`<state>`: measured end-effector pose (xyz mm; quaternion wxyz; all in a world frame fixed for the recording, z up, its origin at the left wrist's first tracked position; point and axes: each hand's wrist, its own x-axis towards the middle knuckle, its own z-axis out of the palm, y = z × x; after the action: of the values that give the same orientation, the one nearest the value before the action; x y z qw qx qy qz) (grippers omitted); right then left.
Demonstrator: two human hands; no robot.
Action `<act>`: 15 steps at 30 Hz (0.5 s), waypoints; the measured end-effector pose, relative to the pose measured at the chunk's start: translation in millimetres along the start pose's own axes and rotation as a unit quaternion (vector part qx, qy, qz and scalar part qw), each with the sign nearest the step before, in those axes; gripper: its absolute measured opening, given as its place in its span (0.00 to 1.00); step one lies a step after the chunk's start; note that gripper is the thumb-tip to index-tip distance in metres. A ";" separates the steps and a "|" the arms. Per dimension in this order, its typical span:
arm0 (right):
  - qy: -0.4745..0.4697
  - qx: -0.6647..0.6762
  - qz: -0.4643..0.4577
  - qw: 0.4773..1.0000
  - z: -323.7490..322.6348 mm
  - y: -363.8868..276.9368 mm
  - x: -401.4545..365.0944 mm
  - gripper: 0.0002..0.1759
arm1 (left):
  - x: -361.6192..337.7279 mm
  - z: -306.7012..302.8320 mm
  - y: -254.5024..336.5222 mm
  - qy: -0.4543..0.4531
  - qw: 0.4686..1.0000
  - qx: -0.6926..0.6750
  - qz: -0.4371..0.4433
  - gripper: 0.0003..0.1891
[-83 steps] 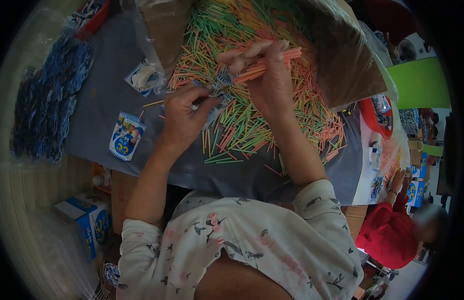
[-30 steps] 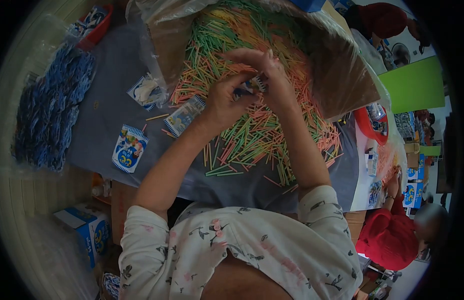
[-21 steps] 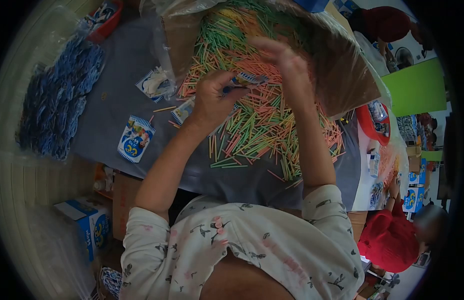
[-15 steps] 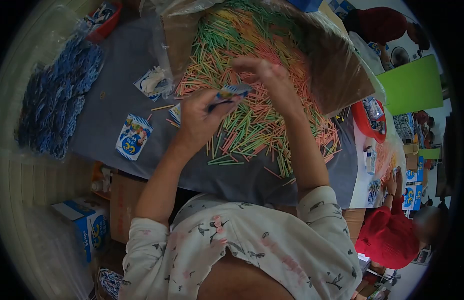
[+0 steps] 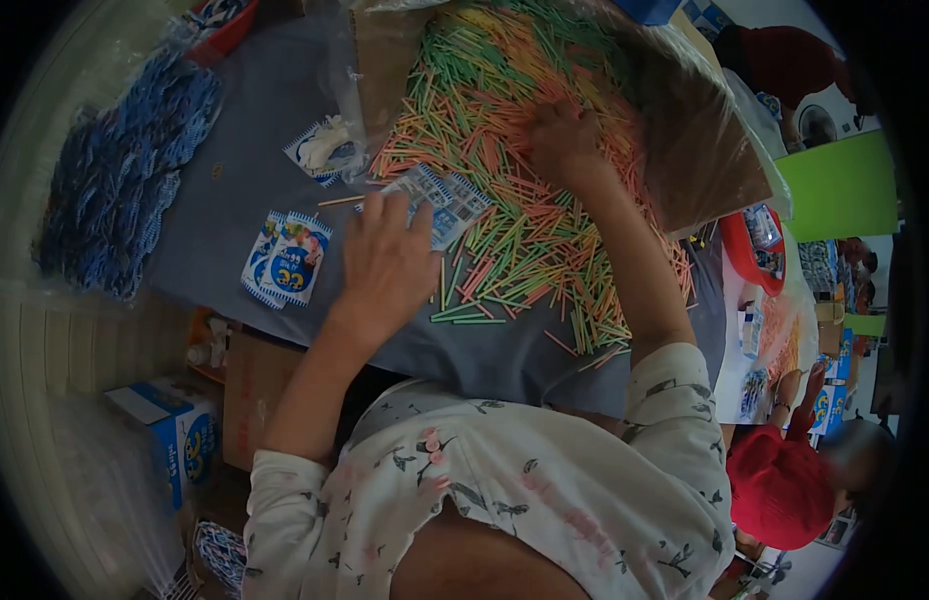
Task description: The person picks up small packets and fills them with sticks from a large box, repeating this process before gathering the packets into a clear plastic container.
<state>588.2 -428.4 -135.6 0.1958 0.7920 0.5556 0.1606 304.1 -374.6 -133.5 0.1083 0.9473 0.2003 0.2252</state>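
Note:
My left hand (image 5: 390, 265) lies over flat, clear-and-blue printed packets (image 5: 447, 208) at the left edge of a heap of thin coloured sticks (image 5: 495, 210). Its fingers are apart and reach onto the packets' near side. My right hand (image 5: 567, 145) is down in the heap, its fingers bent around pink and orange sticks; the fingertips are partly hidden. Left of my left hand, two blue-and-white printed packets (image 5: 297, 262) overlap on the grey cloth. Another packet with a crumpled whitish item (image 5: 325, 148) on it lies farther back.
An open, plastic-lined carton (image 5: 710, 165) surrounds the heap's far part. Many blue packets (image 5: 125, 190) are piled at the left. Red baskets (image 5: 753, 250) stand at the right and far left. A person in red (image 5: 780, 485) works at the right. A blue-and-white box (image 5: 175, 435) stands below the table.
The packet that was in my left hand now lies overlapping the one on the cloth. My left hand has moved onto the flat packets. My right hand has gone down into the sticks.

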 end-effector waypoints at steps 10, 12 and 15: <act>0.094 0.094 0.035 0.990 32.3 16.1 15.2 0.22 | 16.0 61.8 -11.5 0.060 0.997 0.033 0.025 0.10; 0.066 0.162 0.059 0.983 14.4 20.3 15.3 0.23 | 18.0 60.4 -14.8 0.056 0.998 0.020 -0.002 0.11; 0.054 0.275 0.131 0.951 -0.9 19.7 8.9 0.19 | 18.3 64.2 -23.8 0.019 0.999 0.030 0.016 0.12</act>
<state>606.9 -425.9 -124.8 -0.0824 0.8708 0.4797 0.0686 341.3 -352.8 -189.7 0.0726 0.9487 0.1936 0.2393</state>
